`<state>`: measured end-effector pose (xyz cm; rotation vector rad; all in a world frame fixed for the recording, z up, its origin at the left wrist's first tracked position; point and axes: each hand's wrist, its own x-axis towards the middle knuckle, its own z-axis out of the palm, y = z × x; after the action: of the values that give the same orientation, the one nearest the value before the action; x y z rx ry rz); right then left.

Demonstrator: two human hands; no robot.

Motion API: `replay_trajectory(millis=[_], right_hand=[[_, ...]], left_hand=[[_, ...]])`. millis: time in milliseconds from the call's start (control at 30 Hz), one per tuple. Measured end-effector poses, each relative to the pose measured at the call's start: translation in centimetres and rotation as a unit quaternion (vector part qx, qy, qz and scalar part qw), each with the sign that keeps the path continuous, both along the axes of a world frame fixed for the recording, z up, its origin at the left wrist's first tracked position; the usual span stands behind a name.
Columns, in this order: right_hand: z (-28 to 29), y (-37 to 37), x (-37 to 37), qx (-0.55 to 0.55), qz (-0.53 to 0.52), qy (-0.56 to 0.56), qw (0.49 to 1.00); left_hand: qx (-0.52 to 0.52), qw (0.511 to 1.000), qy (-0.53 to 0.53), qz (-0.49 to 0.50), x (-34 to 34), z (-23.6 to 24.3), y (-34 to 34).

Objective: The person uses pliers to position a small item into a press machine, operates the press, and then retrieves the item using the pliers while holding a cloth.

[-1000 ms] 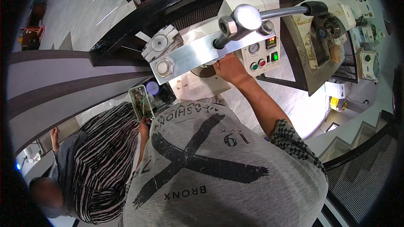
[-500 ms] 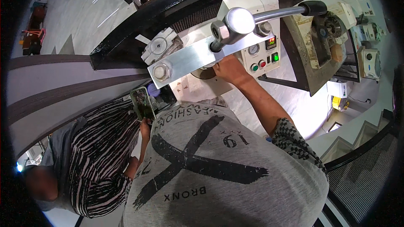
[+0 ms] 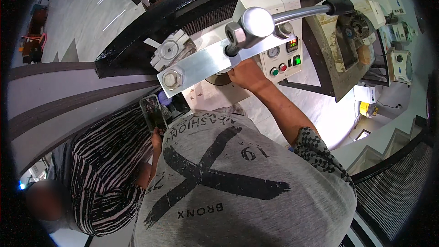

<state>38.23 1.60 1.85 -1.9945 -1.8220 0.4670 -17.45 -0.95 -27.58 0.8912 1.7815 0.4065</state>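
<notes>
My right hand (image 3: 245, 75) reaches in under a thick silver metal bar (image 3: 201, 69) of a white bench press machine. Its fingertips go out of sight beneath the bar, next to a round dark disc (image 3: 218, 79) on the white base (image 3: 208, 95), so their grip is hidden. Above the bar stands a large bolt head (image 3: 257, 22) with a hex nut. From it a steel lever (image 3: 302, 14) with a black grip (image 3: 340, 7) runs right. A hex bolt (image 3: 172, 78) sits at the bar's left end. My left hand does not show.
The control panel (image 3: 282, 59) has a gauge, lit display and coloured buttons. At left, a person in a striped shirt (image 3: 105, 164) holds a flat rectangular object (image 3: 153, 112). Black railing (image 3: 132, 41) curves behind; another machine (image 3: 350, 41) stands right, stairs (image 3: 388, 151) lower right.
The whole view has shifted slightly, with the machine a little further left. The flat object beside the striped shirt has tilted slightly. My right hand stays under the bar.
</notes>
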Motion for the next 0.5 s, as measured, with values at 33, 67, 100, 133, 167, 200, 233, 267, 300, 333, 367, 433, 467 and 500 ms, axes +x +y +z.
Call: replay_trajectory(millis=[33, 67, 100, 133, 167, 200, 233, 267, 300, 333, 367, 433, 467, 500], right_hand=[[-0.1, 0.1, -0.1, 0.027, 0.002, -0.012, 1.0], [-0.1, 0.1, -0.2, 0.028, 0.003, -0.011, 1.0], [0.1, -0.1, 0.0, -0.008, 0.002, -0.005, 1.0], [0.1, -0.2, 0.0, -0.042, 0.007, 0.0, 0.999], [0.1, -0.2, 0.0, -0.044, 0.008, -0.001, 0.999], [0.0, -0.1, 0.0, -0.032, 0.011, 0.007, 0.999], [-0.1, -0.1, 0.1, -0.019, 0.014, 0.015, 1.0], [-0.2, -0.1, 0.1, -0.019, 0.014, 0.017, 1.0], [-0.2, 0.0, 0.0, -0.017, 0.016, 0.008, 1.0], [-0.1, 0.2, 0.0, -0.014, 0.018, -0.001, 1.0], [0.0, 0.2, 0.0, -0.014, 0.019, 0.0, 1.0], [-0.2, -0.2, 0.0, -0.017, -0.009, -0.002, 1.0], [-0.6, -0.4, 0.0, -0.018, -0.012, -0.004, 1.0], [-1.0, -0.2, 0.0, 0.01, -0.005, -0.005, 1.0]], left_hand=[[-0.005, 1.0, 0.009, 0.004, 0.3, 0.7, 0.0], [-0.009, 1.0, 0.016, 0.008, 0.7, 1.4, 0.1], [-0.016, 1.0, 0.024, 0.004, 1.2, 2.0, 0.6], [-0.022, 0.999, 0.033, 0.006, 1.3, 2.3, 0.6], [-0.03, 0.999, 0.043, 0.007, 1.5, 2.6, 0.6], [-0.032, 0.998, 0.049, 0.003, 1.3, 2.7, 0.5], [-0.03, 0.998, 0.056, -0.011, 1.0, 2.8, 0.5], [-0.02, 0.998, 0.053, -0.04, 0.6, 2.9, 0.4], [-0.01, 0.996, 0.048, -0.07, 0.4, 2.9, 0.5], [0.01, 0.991, 0.038, -0.128, 0.2, 2.9, 0.5], [0.01, 0.991, 0.038, -0.127, 0.0, 2.9, 0.5], [-0.045, 0.995, 0.006, -0.093, 1.5, 4.1, 1.2], [-0.047, 0.994, 0.005, -0.096, 2.2, 4.5, 1.5], [-0.042, 0.995, 0.015, -0.088, 2.1, 4.7, 1.5]])
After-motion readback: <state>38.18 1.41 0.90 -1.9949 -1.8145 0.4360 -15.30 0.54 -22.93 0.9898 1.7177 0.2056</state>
